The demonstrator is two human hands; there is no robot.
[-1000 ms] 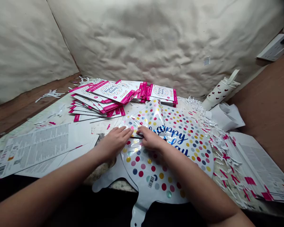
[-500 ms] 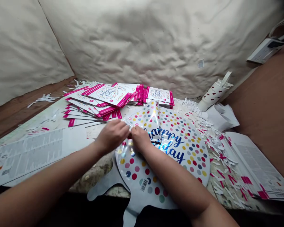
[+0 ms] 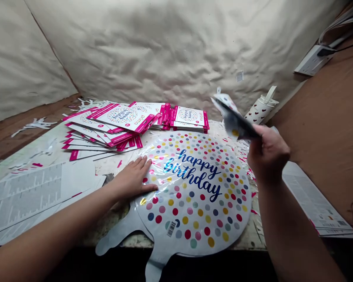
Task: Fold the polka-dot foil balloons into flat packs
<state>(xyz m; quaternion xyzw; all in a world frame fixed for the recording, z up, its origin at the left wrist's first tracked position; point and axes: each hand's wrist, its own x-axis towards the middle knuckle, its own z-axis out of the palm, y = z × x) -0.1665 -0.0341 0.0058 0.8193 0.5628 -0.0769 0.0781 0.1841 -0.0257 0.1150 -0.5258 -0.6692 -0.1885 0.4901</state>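
Note:
A flat, round foil balloon [image 3: 200, 211] lies on the table, white with coloured dots and blue "happy birthday" lettering. Its tail points toward me, and a second grey tail shows from under it at the left. My left hand [image 3: 137, 176] rests flat with spread fingers on the balloon's left edge. Raised off the table to the right, my right hand [image 3: 269, 154] is closed around a folded foil balloon [image 3: 231, 113]. This one is blurred by motion, with dots on white and a dark side showing.
Piled pink-edged balloon packets [image 3: 120, 121] lie behind, beside a smaller stack of packets [image 3: 190, 116]. Printed sheets [image 3: 32, 196] lie left, more printed cards [image 3: 314, 203] right. A heart-patterned tumbler [image 3: 261, 109] stands at the back right, below a power strip [image 3: 313, 60].
My right hand has moved up and right with the folded balloon, uncovering the flat one's lettering. My left hand has let go and now lies spread on the flat balloon.

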